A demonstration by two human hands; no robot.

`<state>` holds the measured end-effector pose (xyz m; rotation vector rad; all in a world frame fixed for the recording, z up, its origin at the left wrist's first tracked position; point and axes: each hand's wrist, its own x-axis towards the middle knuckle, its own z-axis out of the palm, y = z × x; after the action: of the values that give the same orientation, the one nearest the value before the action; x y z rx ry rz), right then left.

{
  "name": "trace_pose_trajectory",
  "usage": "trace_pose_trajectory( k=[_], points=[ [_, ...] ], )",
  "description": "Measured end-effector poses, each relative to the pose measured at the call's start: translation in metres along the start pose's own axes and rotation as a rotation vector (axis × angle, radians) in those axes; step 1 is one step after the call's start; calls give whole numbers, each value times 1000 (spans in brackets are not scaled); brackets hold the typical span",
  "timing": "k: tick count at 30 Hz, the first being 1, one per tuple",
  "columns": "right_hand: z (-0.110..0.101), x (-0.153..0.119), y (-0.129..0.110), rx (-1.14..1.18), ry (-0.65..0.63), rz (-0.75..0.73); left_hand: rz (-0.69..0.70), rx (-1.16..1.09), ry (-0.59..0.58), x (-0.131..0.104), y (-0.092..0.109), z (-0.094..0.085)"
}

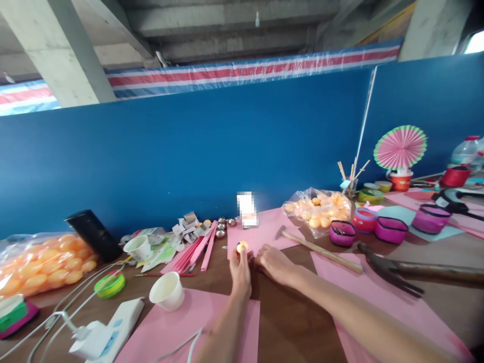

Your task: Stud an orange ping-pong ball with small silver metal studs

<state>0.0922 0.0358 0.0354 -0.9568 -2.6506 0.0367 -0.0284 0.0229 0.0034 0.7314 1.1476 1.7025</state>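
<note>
- We find the ball [242, 247] at the fingertips of the left hand [240, 272], over the near edge of a pink sheet [266, 227]; whether it rests there we cannot make out.
- Left grip: thumb and fingers closed to the ball's width, the top and a dark patch left exposed. We judge this hold is meant to steady it without covering that patch.
- Left forearm: nearly straight ahead, hand upright.
- Right hand [278, 263]: just beside the left, back upward, fingers curled. Contents of this grip hidden; we cannot say if it holds anything. Its forearm slants in from the right.
- Metal balls [221, 230] and strips [194, 252] lie left of the sheet, we judge for easy reach.
- A mallet [321, 249] lies right, its head on the sheet.
- Farther out on the table [283, 317], clear bags [319, 209] keep more balls together, presumably against rolling.
</note>
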Motion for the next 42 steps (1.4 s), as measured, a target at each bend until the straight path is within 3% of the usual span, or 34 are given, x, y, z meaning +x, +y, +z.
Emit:
trace_pose_trajectory(
  k=[4, 11, 19, 33, 42],
  points=[
    [2, -3, 4, 119, 68, 51, -20, -2, 2, -2, 2, 1],
    [8, -7, 18, 524, 338, 226, 70, 68, -7, -2, -3, -1],
    [10, -12, 29, 577, 456, 266, 120, 192, -87, -4, -1, -2],
    [14, -13, 33, 668, 479, 270, 93, 167, -20, -8, 6, 4],
    [13, -13, 32, 738, 433, 348, 143, 302, -92, -9, 9, 4]
  ],
)
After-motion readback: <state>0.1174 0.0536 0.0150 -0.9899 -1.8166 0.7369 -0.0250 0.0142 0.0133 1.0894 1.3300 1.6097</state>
